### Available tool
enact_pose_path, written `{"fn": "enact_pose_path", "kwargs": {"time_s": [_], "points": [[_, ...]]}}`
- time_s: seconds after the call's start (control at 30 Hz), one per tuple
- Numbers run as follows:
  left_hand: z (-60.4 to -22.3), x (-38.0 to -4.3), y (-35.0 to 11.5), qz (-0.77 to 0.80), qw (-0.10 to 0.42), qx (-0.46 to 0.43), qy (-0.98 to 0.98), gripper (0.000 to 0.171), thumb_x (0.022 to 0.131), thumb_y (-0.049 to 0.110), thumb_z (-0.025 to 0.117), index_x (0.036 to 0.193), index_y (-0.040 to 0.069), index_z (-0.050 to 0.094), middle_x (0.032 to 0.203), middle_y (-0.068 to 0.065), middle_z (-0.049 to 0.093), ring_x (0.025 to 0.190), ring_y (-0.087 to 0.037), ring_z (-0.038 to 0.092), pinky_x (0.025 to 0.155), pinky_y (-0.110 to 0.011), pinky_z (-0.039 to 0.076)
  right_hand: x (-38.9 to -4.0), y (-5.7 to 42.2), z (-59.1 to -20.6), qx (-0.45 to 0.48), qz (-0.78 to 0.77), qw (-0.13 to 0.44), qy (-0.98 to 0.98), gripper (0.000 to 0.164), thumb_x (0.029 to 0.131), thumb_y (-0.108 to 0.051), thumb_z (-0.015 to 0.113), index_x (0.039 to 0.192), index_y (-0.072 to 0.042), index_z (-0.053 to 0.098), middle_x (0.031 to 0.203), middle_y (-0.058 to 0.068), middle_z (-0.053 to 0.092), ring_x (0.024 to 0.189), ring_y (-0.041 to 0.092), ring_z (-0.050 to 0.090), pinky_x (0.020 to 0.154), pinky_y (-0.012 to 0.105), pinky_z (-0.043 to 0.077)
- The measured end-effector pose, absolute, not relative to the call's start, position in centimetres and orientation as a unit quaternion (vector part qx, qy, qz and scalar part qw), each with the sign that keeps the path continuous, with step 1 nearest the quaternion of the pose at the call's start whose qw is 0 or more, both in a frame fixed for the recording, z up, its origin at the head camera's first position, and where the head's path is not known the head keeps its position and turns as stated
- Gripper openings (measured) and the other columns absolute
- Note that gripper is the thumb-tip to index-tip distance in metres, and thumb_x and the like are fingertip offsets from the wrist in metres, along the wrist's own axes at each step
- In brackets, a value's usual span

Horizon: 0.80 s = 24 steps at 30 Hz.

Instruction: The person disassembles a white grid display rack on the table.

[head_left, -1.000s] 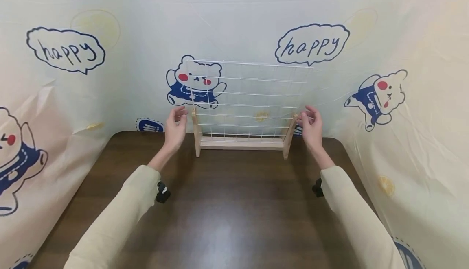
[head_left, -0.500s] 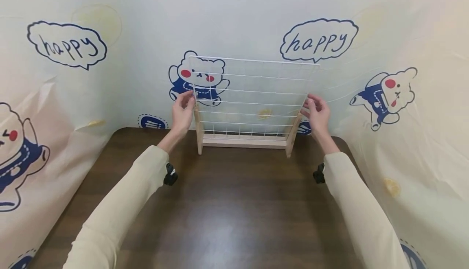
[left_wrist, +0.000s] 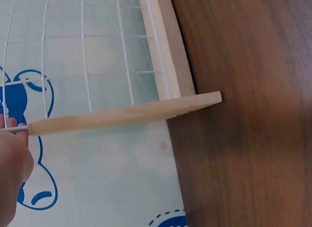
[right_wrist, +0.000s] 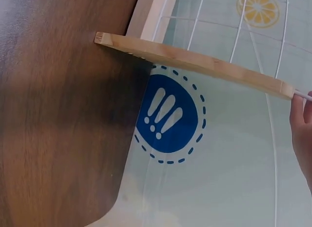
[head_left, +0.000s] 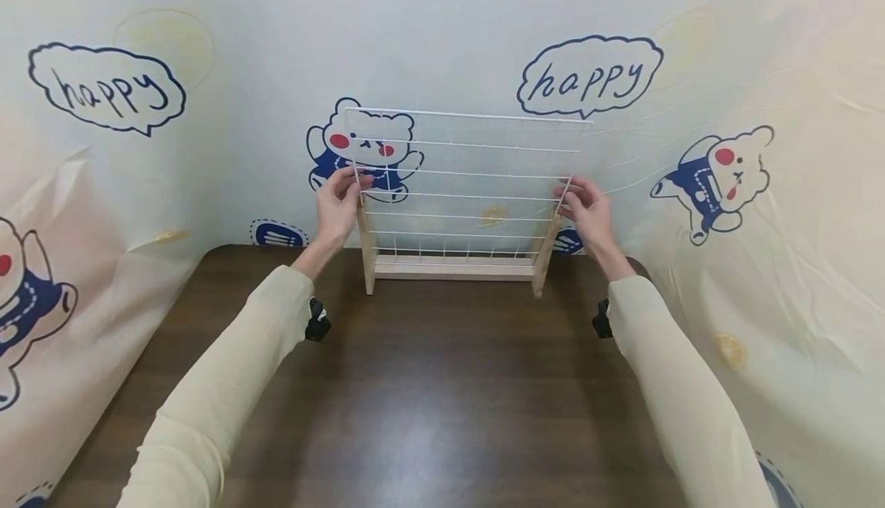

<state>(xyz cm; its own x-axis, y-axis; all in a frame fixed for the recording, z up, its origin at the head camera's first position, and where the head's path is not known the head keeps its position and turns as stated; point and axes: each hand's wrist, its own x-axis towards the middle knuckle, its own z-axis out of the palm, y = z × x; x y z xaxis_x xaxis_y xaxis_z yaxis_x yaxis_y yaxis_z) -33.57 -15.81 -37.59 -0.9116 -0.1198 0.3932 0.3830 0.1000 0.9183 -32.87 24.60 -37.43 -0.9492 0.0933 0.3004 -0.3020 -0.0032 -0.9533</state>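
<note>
A white wire grid panel (head_left: 470, 116) stands in a pale wooden stand (head_left: 452, 270) at the far side of the table. My left hand (head_left: 336, 204) pinches the panel's left side wire just above the wooden upright (left_wrist: 122, 116). On the opposite side, my right hand (head_left: 589, 212) holds the right side wire between thumb and fingers, close above the other upright (right_wrist: 195, 60). Only part of the left hand (left_wrist: 12, 168) enters the left wrist view. In the right wrist view, the right hand (right_wrist: 303, 134) is cut off at the edge.
The dark brown table (head_left: 429, 385) spreads in front of the stand. Pale printed cloth (head_left: 470, 31) with bears and "happy" bubbles hangs close behind the table and along both sides. A black device (head_left: 317, 321) sits at the left wrist, another (head_left: 602, 319) at the right.
Both hands have risen from beside the tops of the uprights and come in to the grid's side wires, which they now hold. The panel and stand look unmoved; the head view shifts slightly.
</note>
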Motion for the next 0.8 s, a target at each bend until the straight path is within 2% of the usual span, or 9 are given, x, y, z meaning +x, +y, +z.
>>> {"fn": "enact_pose_path", "kwargs": {"time_s": [0.2, 0.3, 0.53, 0.67, 0.8], "points": [[-37.1, -34.1, -16.4, -0.667, 0.151, -0.106, -0.722, 0.034, 0.097, -0.009, 0.045, 0.129, -0.003, 0.055, 0.116, -0.029, 0.062, 0.108, -0.039, 0.061, 0.087, -0.045, 0.052, -32.9, 24.8, -37.1, 0.078, 0.693, 0.126, -0.706, 0.033, 0.099, 0.003, 0.046, 0.131, 0.01, 0.049, 0.124, 0.037, 0.05, 0.115, 0.044, 0.052, 0.097, 0.056, 0.042], [-37.8, -35.0, -17.1, -0.671, 0.131, -0.11, -0.721, 0.036, 0.099, -0.006, 0.045, 0.132, 0.003, 0.055, 0.117, -0.025, 0.064, 0.107, -0.036, 0.063, 0.088, -0.041, 0.054, -33.0, 24.7, -36.9, 0.08, 0.682, 0.115, -0.718, 0.034, 0.1, 0.003, 0.045, 0.133, 0.006, 0.049, 0.125, 0.036, 0.051, 0.115, 0.045, 0.052, 0.099, 0.059, 0.04], [-38.8, -36.2, -17.8, -0.663, 0.112, -0.121, -0.73, 0.037, 0.101, -0.001, 0.044, 0.133, 0.012, 0.056, 0.116, -0.017, 0.067, 0.103, -0.032, 0.065, 0.091, -0.045, 0.052, -33.4, 24.3, -36.9, 0.087, 0.681, 0.088, -0.722, 0.035, 0.101, 0.004, 0.04, 0.135, 0.002, 0.047, 0.126, 0.034, 0.053, 0.111, 0.04, 0.058, 0.101, 0.063, 0.037], [-38.9, -36.5, -17.9, -0.67, 0.106, -0.122, -0.724, 0.036, 0.101, -0.001, 0.044, 0.133, 0.011, 0.056, 0.116, -0.018, 0.066, 0.103, -0.032, 0.065, 0.091, -0.044, 0.052, -33.5, 24.2, -37.0, 0.092, 0.684, 0.099, -0.717, 0.034, 0.101, 0.005, 0.037, 0.134, 0.003, 0.047, 0.122, 0.032, 0.056, 0.107, 0.036, 0.061, 0.1, 0.062, 0.038], [-39.1, -36.6, -17.7, -0.679, 0.096, -0.127, -0.716, 0.037, 0.101, -0.002, 0.042, 0.135, 0.008, 0.054, 0.119, -0.023, 0.063, 0.108, -0.036, 0.062, 0.095, -0.047, 0.049, -33.5, 24.1, -37.4, 0.116, 0.667, 0.137, -0.723, 0.034, 0.1, 0.009, 0.035, 0.132, 0.008, 0.046, 0.115, 0.037, 0.057, 0.103, 0.046, 0.059, 0.095, 0.062, 0.042]]}}
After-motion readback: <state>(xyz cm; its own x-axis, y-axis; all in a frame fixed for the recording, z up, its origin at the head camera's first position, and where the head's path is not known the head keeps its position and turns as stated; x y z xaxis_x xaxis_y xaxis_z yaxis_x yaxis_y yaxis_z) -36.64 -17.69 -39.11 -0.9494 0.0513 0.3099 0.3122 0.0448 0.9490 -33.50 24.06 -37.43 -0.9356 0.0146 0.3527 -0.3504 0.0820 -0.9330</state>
